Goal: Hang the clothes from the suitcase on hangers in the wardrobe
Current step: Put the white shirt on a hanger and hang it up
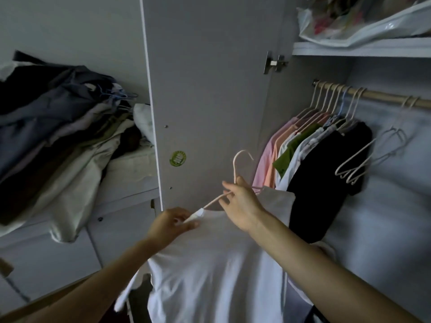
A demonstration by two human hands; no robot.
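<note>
Several shirts [310,155] already hang at the rail's [373,95] left end; the right hand [242,203] grips the hanger [235,173] neck, the left hand [171,223] pinches the white shirt's [210,271] shoulder below the rail, not yet hung.

The right hand [242,203] grips a pink hanger [235,171] at its neck while the left hand [170,224] pinches the white shirt [210,264] onto its arm, beside the wardrobe rail [377,95].
</note>
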